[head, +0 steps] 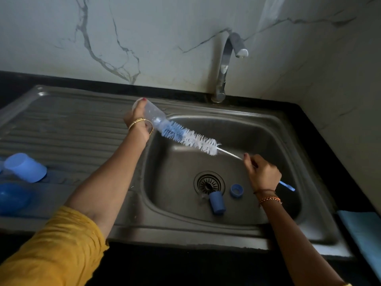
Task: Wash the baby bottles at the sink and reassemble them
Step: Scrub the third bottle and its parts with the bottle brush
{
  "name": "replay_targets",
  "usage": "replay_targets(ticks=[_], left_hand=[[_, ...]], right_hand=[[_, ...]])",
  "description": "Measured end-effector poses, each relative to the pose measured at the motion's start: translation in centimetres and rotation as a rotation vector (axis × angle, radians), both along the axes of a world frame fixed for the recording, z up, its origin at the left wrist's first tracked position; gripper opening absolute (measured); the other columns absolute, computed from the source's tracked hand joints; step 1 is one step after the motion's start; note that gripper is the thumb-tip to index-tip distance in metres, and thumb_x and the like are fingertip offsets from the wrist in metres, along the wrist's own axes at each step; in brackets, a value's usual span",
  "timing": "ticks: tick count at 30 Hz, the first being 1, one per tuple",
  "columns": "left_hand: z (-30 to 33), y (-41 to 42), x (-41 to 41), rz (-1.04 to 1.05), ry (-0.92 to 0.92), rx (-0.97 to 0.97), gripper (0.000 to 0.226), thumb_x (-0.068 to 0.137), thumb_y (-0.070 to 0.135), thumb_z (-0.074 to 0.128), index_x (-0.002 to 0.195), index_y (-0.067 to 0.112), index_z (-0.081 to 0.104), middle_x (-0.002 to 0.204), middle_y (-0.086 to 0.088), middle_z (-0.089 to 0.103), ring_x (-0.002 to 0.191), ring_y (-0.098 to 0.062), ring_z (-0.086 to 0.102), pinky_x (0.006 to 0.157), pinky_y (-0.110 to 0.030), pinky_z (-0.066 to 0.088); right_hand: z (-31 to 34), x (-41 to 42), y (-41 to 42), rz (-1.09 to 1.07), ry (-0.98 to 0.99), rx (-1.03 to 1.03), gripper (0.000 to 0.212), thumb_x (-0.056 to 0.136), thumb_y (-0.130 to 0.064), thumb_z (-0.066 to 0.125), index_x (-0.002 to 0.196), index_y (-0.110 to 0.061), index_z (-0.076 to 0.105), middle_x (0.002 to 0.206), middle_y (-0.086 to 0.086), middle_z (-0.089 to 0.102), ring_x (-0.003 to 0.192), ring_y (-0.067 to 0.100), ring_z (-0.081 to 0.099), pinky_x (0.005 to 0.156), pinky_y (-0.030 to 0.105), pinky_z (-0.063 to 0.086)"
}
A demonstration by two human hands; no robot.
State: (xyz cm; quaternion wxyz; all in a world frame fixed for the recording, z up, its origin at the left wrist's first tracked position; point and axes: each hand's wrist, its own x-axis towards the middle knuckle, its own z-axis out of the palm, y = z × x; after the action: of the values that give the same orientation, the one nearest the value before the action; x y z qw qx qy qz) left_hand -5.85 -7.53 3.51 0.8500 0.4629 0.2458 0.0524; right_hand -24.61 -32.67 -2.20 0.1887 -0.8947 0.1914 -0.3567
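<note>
- While the left hand (137, 118) holds a clear bottle (154, 116) tilted over the back-left rim of the sink (237, 120), its fingers are wrapped round the bottle's body, the grip clamped on it.
- The bottle's mouth points down and right toward the basin, and its base points up and left.
- The right hand (261, 172) pinches the wire stem of a bottle brush (190, 137) just behind the bristles, grip clamped on the stem; the blue handle end sticks out behind the hand.
- The brush's blue tip sits inside the bottle's mouth, while most of the blue and white bristles lie outside, slanting across the basin.
- In the basin, a blue cap (216, 202) lies on its side just beside the drain (209, 183), and a blue ring (236, 190) lies near it to the right.
- On the drainboard at the left edge, a light blue cup (25, 167) lies tipped over, with a darker blue piece (12, 198) in front of it.
- A tap (225, 65) rises at the sink's back edge, with no water visible at its spout.
- A blue cloth (362, 234) lies on the dark tabletop (340, 172) at the right edge.
</note>
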Motion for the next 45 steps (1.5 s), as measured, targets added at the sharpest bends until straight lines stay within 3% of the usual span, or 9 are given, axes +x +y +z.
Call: replay_targets(ticks=[5, 11, 16, 21, 25, 30, 35, 41, 45], left_hand=[[-0.8, -2.3, -1.6, -0.073, -0.095, -0.009, 0.039, 0.083, 0.021, 0.066, 0.115, 0.011, 0.047, 0.095, -0.004, 0.05, 0.081, -0.019, 0.054, 0.053, -0.024, 0.051], [-1.4, -1.7, -2.5, -0.215, -0.15, -0.241, 0.05, 0.083, 0.024, 0.064, 0.126, 0.009, 0.042, 0.11, -0.01, 0.049, 0.098, -0.025, 0.053, 0.069, -0.037, 0.053], [-0.1, -1.3, -1.9, -0.229, -0.145, -0.332, 0.061, 0.083, 0.033, 0.062, 0.134, 0.009, 0.04, 0.118, -0.011, 0.053, 0.103, -0.025, 0.056, 0.081, -0.039, 0.053], [1.5, -1.3, -0.4, -0.08, -0.15, -0.374, 0.058, 0.082, 0.028, 0.064, 0.132, 0.008, 0.044, 0.123, -0.011, 0.049, 0.111, -0.029, 0.053, 0.089, -0.042, 0.049], [1.8, -1.9, -0.8, -0.044, -0.156, -0.372, 0.055, 0.083, 0.027, 0.064, 0.13, 0.006, 0.045, 0.118, -0.014, 0.049, 0.108, -0.031, 0.054, 0.085, -0.042, 0.051], [2.3, -1.9, -0.9, 0.012, -0.169, -0.337, 0.052, 0.084, 0.026, 0.063, 0.127, 0.003, 0.047, 0.119, -0.014, 0.054, 0.102, -0.03, 0.058, 0.066, -0.035, 0.054], [2.5, -2.0, -1.2, 0.005, -0.144, -0.294, 0.052, 0.084, 0.025, 0.064, 0.128, 0.003, 0.047, 0.122, -0.013, 0.056, 0.103, -0.029, 0.06, 0.067, -0.034, 0.054], [3.6, -1.3, -2.5, -0.203, -0.344, -0.377, 0.037, 0.077, 0.03, 0.062, 0.106, 0.006, 0.058, 0.081, -0.006, 0.065, 0.074, -0.018, 0.063, 0.062, -0.027, 0.054], [4.3, -0.5, -2.2, -0.263, -0.418, -0.349, 0.035, 0.07, 0.034, 0.06, 0.097, 0.012, 0.056, 0.083, -0.004, 0.06, 0.075, -0.017, 0.06, 0.068, -0.028, 0.051]], right_hand=[[0.1, 1.0, 3.0, -0.077, 0.346, 0.255, 0.035, 0.089, -0.039, 0.055, 0.073, -0.011, 0.068, 0.075, 0.017, 0.067, 0.078, 0.039, 0.062, 0.063, 0.033, 0.04], [0.7, 1.2, 2.5, 0.273, 0.824, 1.147, 0.043, 0.092, -0.033, 0.048, 0.053, -0.016, 0.044, 0.031, -0.008, 0.033, 0.024, 0.003, 0.021, 0.034, 0.006, 0.017], [1.0, 0.9, 3.8, 0.484, 0.85, 1.255, 0.044, 0.096, -0.042, 0.038, 0.071, -0.015, 0.06, 0.041, -0.009, 0.034, 0.028, -0.001, 0.024, 0.03, 0.009, 0.017], [2.6, 0.6, 1.9, 0.548, 0.434, 0.837, 0.03, 0.081, 0.008, 0.062, 0.109, 0.0, 0.059, 0.077, 0.013, 0.064, 0.058, 0.003, 0.06, 0.06, 0.017, 0.05], [1.1, -0.5, 0.9, 0.201, 0.421, 0.076, 0.026, 0.087, -0.035, 0.062, 0.103, -0.016, 0.07, 0.095, 0.009, 0.071, 0.089, 0.027, 0.065, 0.077, 0.04, 0.052], [0.9, -0.6, -0.4, -0.019, 0.442, 0.047, 0.05, 0.081, -0.061, 0.051, 0.09, -0.014, 0.067, 0.081, 0.009, 0.068, 0.08, 0.029, 0.064, 0.062, 0.029, 0.043], [0.9, -1.3, 0.0, 0.121, 0.218, -0.071, 0.045, 0.083, -0.043, 0.063, 0.06, -0.005, 0.059, 0.055, 0.013, 0.058, 0.055, 0.033, 0.057, 0.05, 0.032, 0.038], [1.2, -0.5, 1.5, 0.43, 0.862, 1.336, 0.051, 0.083, -0.057, 0.042, 0.051, -0.018, 0.047, 0.036, -0.009, 0.027, 0.029, 0.002, 0.018, 0.03, 0.009, 0.014], [0.8, -0.3, 1.2, 0.521, 0.63, 1.206, 0.035, 0.092, -0.034, 0.048, 0.069, -0.011, 0.058, 0.037, -0.01, 0.035, 0.029, 0.0, 0.024, 0.034, 0.01, 0.016]])
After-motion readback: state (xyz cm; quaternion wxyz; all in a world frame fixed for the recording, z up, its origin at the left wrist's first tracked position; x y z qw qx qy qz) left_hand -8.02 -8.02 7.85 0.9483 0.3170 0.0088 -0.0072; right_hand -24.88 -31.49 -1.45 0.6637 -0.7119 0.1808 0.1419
